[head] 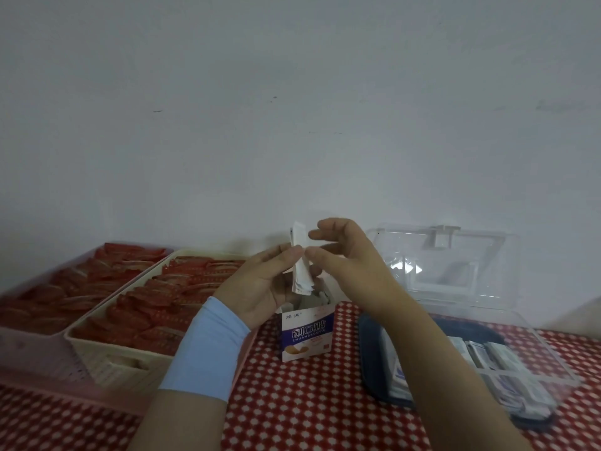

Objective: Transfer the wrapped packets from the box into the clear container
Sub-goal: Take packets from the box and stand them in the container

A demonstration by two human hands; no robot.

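Forearms cross the red-checked counter (292,402), the left in a blue sleeve (208,349). The left hand (266,284) grips a sheaf of wrapped packets (301,265) upright above the open box (307,333) at its 6 o'clock. The right hand (344,255) pinches the sheaf's edge between thumb and forefinger, apparently to take it across. At the box's 3 o'clock the clear container (549,349) waits, lid (448,255) propped back for loading, some packets inside. Baskets (107,362) of red sachets sit at 9 o'clock.

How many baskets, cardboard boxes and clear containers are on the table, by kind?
Slotted plastic baskets of red wrappers: 2 (pink basket, cream basket)
Small purple-and-white cardboard box: 1
Clear plastic container, lid open: 1
Total: 4
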